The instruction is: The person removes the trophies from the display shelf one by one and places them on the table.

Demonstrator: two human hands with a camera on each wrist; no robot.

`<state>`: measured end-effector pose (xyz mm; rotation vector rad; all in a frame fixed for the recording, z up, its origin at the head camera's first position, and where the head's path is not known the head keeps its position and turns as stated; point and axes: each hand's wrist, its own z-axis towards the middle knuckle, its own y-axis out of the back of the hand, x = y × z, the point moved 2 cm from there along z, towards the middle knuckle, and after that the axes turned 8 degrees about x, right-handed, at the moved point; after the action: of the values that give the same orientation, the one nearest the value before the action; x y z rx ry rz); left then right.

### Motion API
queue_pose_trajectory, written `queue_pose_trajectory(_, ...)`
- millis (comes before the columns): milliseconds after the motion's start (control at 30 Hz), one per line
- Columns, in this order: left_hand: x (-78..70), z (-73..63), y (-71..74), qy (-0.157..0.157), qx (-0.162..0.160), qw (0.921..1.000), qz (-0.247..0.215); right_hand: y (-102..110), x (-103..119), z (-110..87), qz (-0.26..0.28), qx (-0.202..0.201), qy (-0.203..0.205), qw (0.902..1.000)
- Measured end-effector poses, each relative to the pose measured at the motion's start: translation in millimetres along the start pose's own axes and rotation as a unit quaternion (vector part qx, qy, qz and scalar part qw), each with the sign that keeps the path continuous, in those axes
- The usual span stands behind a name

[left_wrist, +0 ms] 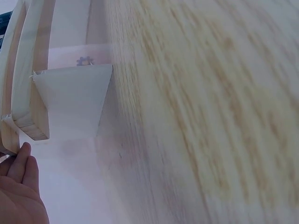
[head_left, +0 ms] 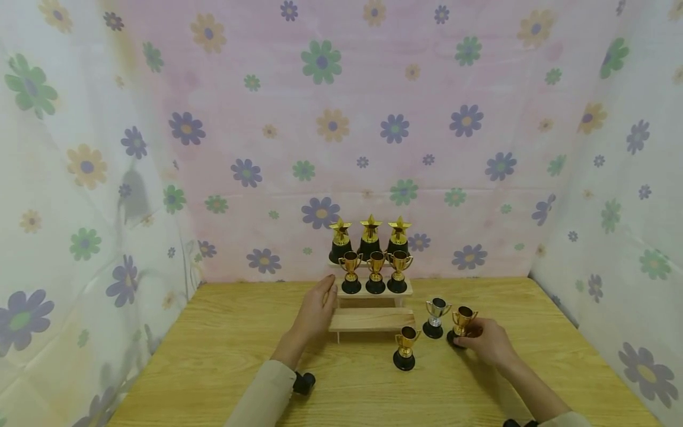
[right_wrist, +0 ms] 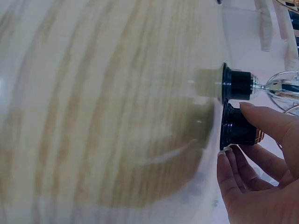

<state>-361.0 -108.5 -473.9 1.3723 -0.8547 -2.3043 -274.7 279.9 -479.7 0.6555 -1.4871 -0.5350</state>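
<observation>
My right hand (head_left: 491, 343) pinches a small gold trophy cup (head_left: 463, 319) by its black base, which stands at the table surface. In the right wrist view the thumb and fingers lie around that black base (right_wrist: 237, 125). Close beside it stands a silver trophy cup (head_left: 434, 317). Another gold cup (head_left: 407, 344) is upright on the table, farther left and nearer me. At the left end of a wooden tiered stand (head_left: 368, 320), my left hand (head_left: 316, 308) touches a shelf with extended fingers. In the left wrist view, its fingertips (left_wrist: 25, 150) meet the shelf end.
Three gold star trophies (head_left: 370, 240) fill the stand's top tier. Three gold cups (head_left: 376, 273) line the middle tier, and the lowest tier (head_left: 347, 320) is bare wood. Flower-patterned cloth (head_left: 341, 148) hangs behind and at both sides of the wooden table (head_left: 229, 344).
</observation>
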Motion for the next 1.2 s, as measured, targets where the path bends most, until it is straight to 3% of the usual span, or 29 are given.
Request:
queue_pose_trajectory(667, 0.2, -0.5, 0.0, -0.006, 0.003, 1.0, 0.006, -2.2, -9.5, 1.2, -0.011, 0.004, 0.015, 0.9998)
queue_pose_trajectory(1200, 0.7, -0.8, -0.1, -0.002, 0.009, 1.0, 0.0, 11.1, -8.2, -21.9, -0.009, 0.032, 0.017, 0.9993)
